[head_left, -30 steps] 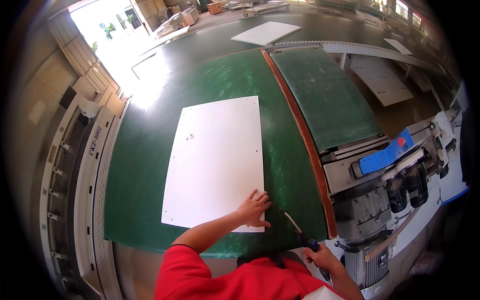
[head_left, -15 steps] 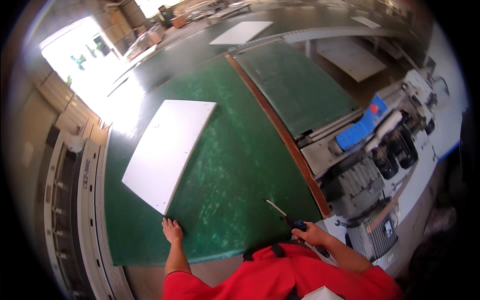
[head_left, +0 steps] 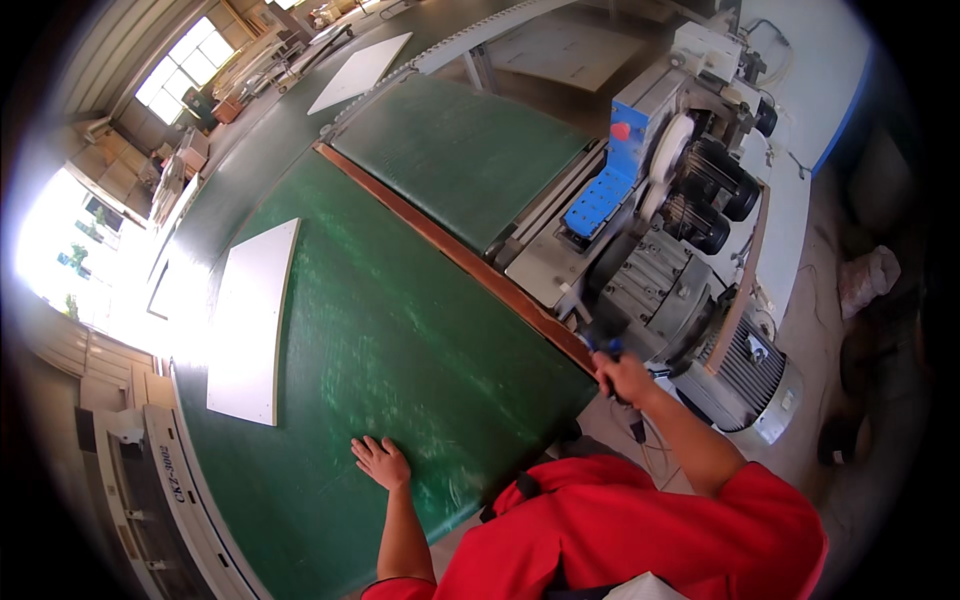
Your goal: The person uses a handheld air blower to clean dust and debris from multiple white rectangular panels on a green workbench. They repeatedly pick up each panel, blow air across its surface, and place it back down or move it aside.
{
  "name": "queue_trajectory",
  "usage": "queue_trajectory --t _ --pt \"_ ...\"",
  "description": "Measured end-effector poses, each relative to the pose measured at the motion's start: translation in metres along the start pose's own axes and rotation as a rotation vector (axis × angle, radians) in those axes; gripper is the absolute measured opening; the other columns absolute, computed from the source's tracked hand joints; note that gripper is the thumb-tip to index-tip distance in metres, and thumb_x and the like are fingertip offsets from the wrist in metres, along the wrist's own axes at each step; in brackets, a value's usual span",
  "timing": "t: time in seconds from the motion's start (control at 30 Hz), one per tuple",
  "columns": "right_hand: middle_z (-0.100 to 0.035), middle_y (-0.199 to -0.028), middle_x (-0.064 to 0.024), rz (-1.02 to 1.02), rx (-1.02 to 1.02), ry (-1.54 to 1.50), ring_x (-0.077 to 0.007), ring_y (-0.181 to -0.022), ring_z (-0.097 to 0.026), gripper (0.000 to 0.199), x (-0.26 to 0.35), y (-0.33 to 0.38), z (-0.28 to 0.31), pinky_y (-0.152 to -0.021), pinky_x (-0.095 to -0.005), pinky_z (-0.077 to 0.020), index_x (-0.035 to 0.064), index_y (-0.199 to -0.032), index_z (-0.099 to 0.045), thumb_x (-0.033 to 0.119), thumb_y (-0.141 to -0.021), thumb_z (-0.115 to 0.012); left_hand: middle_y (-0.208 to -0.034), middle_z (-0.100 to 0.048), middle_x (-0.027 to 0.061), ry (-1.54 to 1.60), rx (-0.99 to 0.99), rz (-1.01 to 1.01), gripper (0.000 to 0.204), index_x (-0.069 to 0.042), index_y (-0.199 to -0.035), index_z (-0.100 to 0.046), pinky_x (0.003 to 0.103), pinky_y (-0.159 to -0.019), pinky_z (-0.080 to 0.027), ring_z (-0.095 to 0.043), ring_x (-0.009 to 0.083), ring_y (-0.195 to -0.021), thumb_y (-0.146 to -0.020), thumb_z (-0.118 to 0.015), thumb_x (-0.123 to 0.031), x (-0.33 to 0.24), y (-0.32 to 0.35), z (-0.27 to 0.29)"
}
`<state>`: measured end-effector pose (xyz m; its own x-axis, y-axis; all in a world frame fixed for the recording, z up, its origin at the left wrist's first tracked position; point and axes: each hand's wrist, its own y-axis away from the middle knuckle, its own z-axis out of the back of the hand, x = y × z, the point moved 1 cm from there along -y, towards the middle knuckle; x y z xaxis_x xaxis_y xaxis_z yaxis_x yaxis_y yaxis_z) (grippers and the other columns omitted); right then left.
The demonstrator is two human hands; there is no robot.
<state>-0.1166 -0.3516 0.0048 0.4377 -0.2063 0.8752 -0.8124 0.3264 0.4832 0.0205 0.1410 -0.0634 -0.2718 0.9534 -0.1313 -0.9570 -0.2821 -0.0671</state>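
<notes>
My left hand [head_left: 383,463] rests palm down on the green belt surface [head_left: 420,350], fingers spread, holding nothing. Beyond it and to the left lies a white rectangular panel [head_left: 250,325] with small holes near its edges, apart from the hand. My right hand [head_left: 628,378] is wrapped round an air blow gun [head_left: 612,348] with a blue and black body. A hose hangs below its grip. The gun is at the near end of a reddish-brown strip [head_left: 450,258], beside the machine; its nozzle is hard to make out against the machine parts.
Right of the strip stand a ribbed grey motor [head_left: 755,378], black motors [head_left: 715,190] and a blue guard [head_left: 605,200]. A second green belt [head_left: 455,150] runs beyond. Another white panel [head_left: 362,72] lies farther back. A white machine rail [head_left: 190,500] borders the left side.
My view has turned to the right. My right hand has swung the air blow gun from over the green belt toward the machine. My left hand is now farther from the white panel's corner.
</notes>
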Motion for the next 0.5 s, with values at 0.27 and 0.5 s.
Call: queue_trajectory --t 0.27,0.5 --pt "-0.054 -0.062 -0.0050 0.196 -0.577 -0.372 -0.0168 -0.048 -0.050 0.033 0.073 -0.011 0.138 -0.048 -0.0328 -0.0428 0.0020 -0.099 -0.056 0.035 -0.095 -0.061 -0.158 -0.026 0.0181 0.057 -0.019 -0.204 0.058 0.001 -0.141 -0.045 0.049 -0.118 -0.016 -0.020 0.0331 -0.147 -0.098 -0.041 -0.038 -0.050 -0.003 -0.008" --pt "-0.054 -0.065 -0.0033 0.220 -0.566 -0.420 -0.0154 -0.050 -0.051 0.038 0.059 -0.015 0.139 -0.049 -0.0317 -0.0436 0.0029 -0.110 -0.059 0.038 -0.096 -0.061 -0.156 -0.028 0.0189 0.079 -0.024 -0.324 0.056 0.002 -0.138 -0.048 0.049 -0.118 -0.016 -0.022 0.0338 -0.146 -0.097 -0.044 -0.035 -0.079 0.006 -0.013"
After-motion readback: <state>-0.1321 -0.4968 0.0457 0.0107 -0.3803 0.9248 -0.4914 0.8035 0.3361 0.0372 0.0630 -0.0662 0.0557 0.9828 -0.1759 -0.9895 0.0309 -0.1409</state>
